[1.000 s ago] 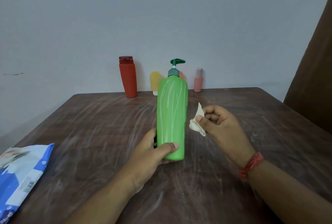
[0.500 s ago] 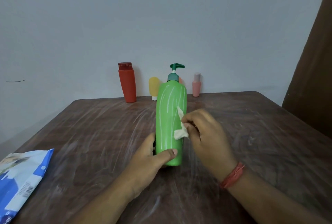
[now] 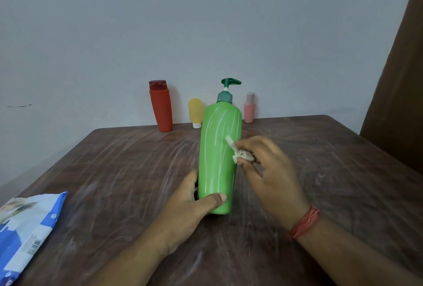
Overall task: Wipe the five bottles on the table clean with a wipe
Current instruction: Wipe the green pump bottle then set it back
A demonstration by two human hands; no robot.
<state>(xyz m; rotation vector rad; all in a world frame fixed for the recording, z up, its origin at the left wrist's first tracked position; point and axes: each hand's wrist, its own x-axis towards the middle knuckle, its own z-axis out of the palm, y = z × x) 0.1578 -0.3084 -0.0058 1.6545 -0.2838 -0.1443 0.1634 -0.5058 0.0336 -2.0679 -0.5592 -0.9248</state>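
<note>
A tall green pump bottle (image 3: 218, 148) stands upright in the middle of the brown table (image 3: 114, 171). My left hand (image 3: 190, 207) grips its lower part, thumb across the front. My right hand (image 3: 267, 171) pinches a small crumpled white wipe (image 3: 239, 154) and presses it against the bottle's right side at mid height. Along the far edge by the wall stand a red bottle (image 3: 161, 105), a small yellow bottle (image 3: 195, 112) and a small pink bottle (image 3: 249, 108). The green bottle hides whatever is straight behind it.
A blue and white wipes packet (image 3: 25, 230) lies at the table's near left edge. A grey wall runs behind the table. A dark brown panel (image 3: 398, 79) stands at the right. The tabletop carries whitish smear marks.
My right hand has carried the wipe from open air right of the green bottle onto the bottle's right side. My left hand keeps the same hold on the bottle.
</note>
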